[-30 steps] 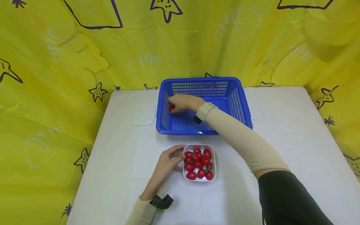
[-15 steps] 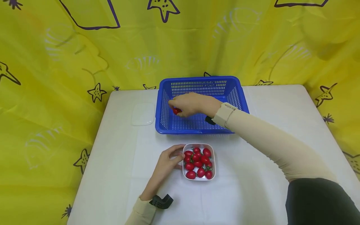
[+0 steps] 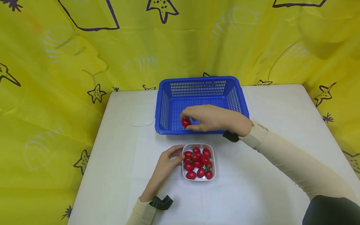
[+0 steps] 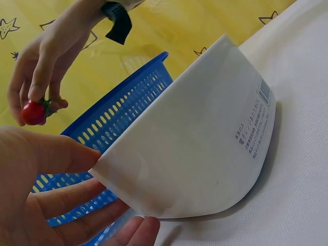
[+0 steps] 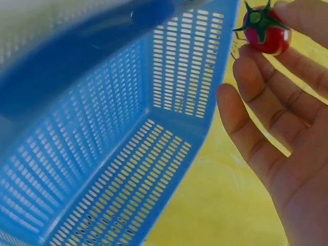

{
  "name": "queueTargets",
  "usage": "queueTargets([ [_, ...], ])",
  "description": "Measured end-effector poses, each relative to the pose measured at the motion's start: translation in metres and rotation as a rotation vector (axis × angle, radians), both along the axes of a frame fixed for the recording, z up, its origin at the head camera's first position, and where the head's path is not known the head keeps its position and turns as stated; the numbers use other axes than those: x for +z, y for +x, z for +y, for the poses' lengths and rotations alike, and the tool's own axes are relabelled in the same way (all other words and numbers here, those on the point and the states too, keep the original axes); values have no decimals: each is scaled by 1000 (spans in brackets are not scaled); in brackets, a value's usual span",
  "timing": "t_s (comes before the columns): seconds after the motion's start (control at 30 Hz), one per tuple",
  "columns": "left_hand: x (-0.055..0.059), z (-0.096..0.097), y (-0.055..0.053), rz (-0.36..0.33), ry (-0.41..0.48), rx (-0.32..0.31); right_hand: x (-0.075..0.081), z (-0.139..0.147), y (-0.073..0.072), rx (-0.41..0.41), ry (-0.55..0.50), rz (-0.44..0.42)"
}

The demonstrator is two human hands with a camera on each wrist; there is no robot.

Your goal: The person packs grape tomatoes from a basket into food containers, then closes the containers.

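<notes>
My right hand [image 3: 211,118] pinches a red cherry tomato [image 3: 186,123] between thumb and fingertips, over the front part of the blue perforated basket [image 3: 244,100]. Its green stem shows clearly in the right wrist view, where the held tomato [image 5: 269,33] is up beside the basket wall. In front of the basket, a square white container [image 4: 189,143] holds several cherry tomatoes [image 3: 201,172], some with green stems. My left hand [image 3: 166,164] grips this container at its left side, thumb at the rim and fingers along the outer wall.
A clear lid-like piece [image 3: 142,115] lies left of the basket on the white-covered table [image 3: 118,150]. A yellow curtain [image 3: 180,43] with sea-creature drawings hangs behind and around the table. Printed Japanese text [image 4: 246,133] marks the container's outer side.
My right hand has lifted a cherry tomato from the basket's left side and moved with it right and toward the front. My left hand keeps its place on the container.
</notes>
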State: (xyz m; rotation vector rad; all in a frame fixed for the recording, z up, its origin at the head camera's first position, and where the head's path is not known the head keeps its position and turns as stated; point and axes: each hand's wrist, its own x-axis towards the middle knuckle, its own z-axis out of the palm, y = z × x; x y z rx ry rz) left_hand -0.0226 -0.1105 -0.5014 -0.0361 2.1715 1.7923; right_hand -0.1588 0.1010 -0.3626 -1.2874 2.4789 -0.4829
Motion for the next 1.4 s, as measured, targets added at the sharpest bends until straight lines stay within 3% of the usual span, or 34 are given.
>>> queueTargets([
  [0.23,-1,1,0,6,-9,10,-15,19,23,-17,-149,-18],
  [0.67,-3,-1,0,11,-6,6,-47,24,58,-16,-295,-99],
  [0.9,-5,-1,0,17,4,9,-65,31,73,-37,-328,-165],
  [1.13,-5,0,1,21,-1,20,-82,35,84,-19,-375,-94],
  [1.4,-6,2,1,23,-16,24,-93,35,91,-55,-296,-94],
])
